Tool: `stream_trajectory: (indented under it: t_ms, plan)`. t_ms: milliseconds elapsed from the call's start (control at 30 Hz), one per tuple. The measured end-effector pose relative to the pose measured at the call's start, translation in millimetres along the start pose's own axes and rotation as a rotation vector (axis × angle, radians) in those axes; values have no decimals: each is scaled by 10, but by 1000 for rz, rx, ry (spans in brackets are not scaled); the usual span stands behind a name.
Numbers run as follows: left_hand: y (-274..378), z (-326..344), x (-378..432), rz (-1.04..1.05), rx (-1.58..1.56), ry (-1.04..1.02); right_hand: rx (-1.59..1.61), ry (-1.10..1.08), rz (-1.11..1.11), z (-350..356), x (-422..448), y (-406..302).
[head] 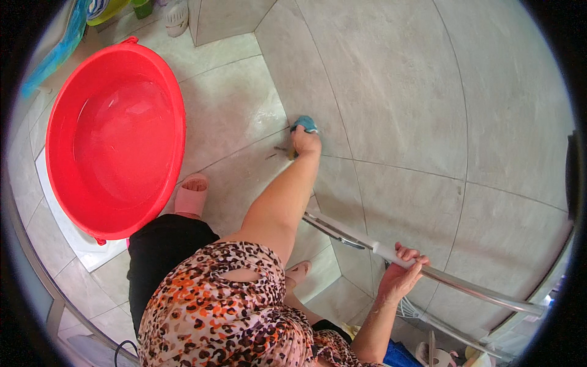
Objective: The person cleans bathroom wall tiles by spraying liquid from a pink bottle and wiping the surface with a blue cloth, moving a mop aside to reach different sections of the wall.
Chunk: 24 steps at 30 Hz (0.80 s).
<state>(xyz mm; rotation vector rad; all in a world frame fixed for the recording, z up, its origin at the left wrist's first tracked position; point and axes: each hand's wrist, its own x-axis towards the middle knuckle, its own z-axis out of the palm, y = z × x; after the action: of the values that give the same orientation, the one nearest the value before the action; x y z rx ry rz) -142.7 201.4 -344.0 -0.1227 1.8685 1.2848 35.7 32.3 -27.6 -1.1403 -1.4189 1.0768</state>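
My left hand (306, 141) stretches down to where the grey tiled wall (403, 91) meets the floor. It grips a blue-green cloth (303, 123), which sits against the base of the wall. A bit of something yellow and some dark strips show beside that wrist, too small to name. Over at the right, my right hand (401, 275) is wrapped around the white sleeve of a long metal pole (472, 285). The pole slants from the lower wall up toward the right rim of the view. A flat metal part runs along its lower end.
A large red plastic basin (124, 151), with what looks like water inside, stands left, partly over a white fixture (87, 254). Pink slippers (190, 202) are on my feet. Top left are a white perforated shoe (176, 18) and a green container (142, 8). Wire hangers (408, 308) hang lower right.
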Motion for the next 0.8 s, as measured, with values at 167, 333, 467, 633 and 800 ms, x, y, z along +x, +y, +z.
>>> stream_trajectory:
  t_ms: [167, 333, 467, 633, 800]
  plan:
    - [-13, -27, -247, 56, 2, 14, 8, -11, -27, 13, 0, 22]
    - [-62, -7, -228, 128, 134, 51, -27, -4, -26, 19, 16, 25]
    - [-47, -127, 215, -34, 47, -70, 4, -21, -24, 105, 35, 26]
    - [-7, -121, -99, 143, 120, -31, 10, -24, -41, -20, -8, 77]
    - [18, -118, -81, 154, 167, -35, 15, -22, -31, -70, -28, 84]
